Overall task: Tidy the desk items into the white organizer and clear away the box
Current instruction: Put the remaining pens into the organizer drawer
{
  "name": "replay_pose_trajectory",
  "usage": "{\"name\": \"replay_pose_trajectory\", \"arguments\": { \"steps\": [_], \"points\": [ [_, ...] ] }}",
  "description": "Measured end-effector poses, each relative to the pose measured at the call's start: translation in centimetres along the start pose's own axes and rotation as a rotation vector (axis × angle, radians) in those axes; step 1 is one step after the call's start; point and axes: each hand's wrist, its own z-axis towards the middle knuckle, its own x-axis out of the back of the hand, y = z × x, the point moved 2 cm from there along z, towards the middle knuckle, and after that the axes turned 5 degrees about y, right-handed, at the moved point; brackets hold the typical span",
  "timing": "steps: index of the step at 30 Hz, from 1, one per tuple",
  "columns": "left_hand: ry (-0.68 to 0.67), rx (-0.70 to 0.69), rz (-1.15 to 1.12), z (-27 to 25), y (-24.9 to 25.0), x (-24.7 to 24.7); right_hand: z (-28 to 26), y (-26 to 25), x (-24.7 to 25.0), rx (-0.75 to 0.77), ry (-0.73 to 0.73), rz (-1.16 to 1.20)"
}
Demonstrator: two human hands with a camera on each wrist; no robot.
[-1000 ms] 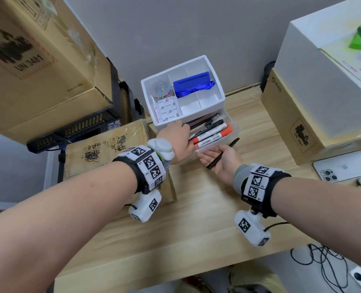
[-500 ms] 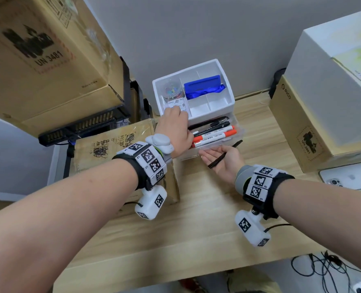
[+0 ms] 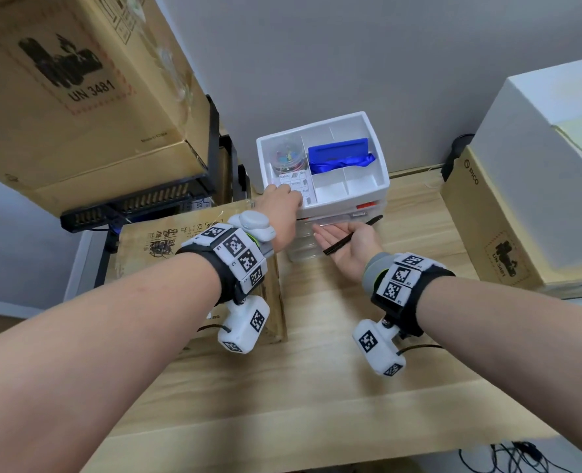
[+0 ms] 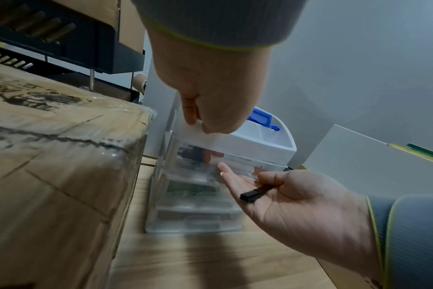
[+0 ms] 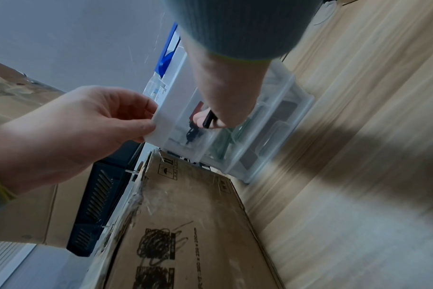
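The white organizer [image 3: 374,145] stands at the back of the desk against the wall, with clear drawers under its open top tray. A blue item [image 3: 339,155], a jar of clips [image 3: 287,158] and sticky notes [image 3: 298,186] lie in the tray. My left hand [image 3: 282,196] pinches the tray's front left rim [image 4: 198,127]. My right hand [image 3: 330,233] is palm up, with its thumb holding a black pen [image 3: 351,235] across the palm. Its straight fingertips [image 4: 223,170] touch the front of the top clear drawer [image 4: 237,162], which holds markers and is nearly pushed in.
A flat cardboard box [image 3: 187,240] lies left of the organizer under my left wrist. A large carton [image 3: 78,97] sits on a black rack at upper left. A brown box [image 3: 487,227] with a white box [image 3: 548,165] on it stands at right. Cables [image 3: 507,455] hang below the desk's front edge.
The top drawer with the markers has slid from open to almost closed under my right fingers. My left hand has moved up onto the tray's rim.
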Motion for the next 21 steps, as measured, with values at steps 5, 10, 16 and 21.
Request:
{"name": "replay_pose_trajectory", "arguments": {
  "steps": [5,10,16,21],
  "points": [
    [-0.091,0.018,-0.033,1.1,-0.6,0.3,0.7,-0.1,-0.6,0.002,-0.002,0.022],
    [-0.043,0.017,-0.049,1.0,-0.6,0.0,0.9,0.7,0.5,0.027,0.094,-0.058],
    [-0.020,0.006,-0.139,1.0,-1.2,-0.1,3.8,2.4,4.4,-0.032,0.337,-0.156],
    [0.046,0.019,-0.209,0.8,-1.5,-1.1,6.3,3.4,4.6,-0.058,0.333,-0.095]
  ]
}}
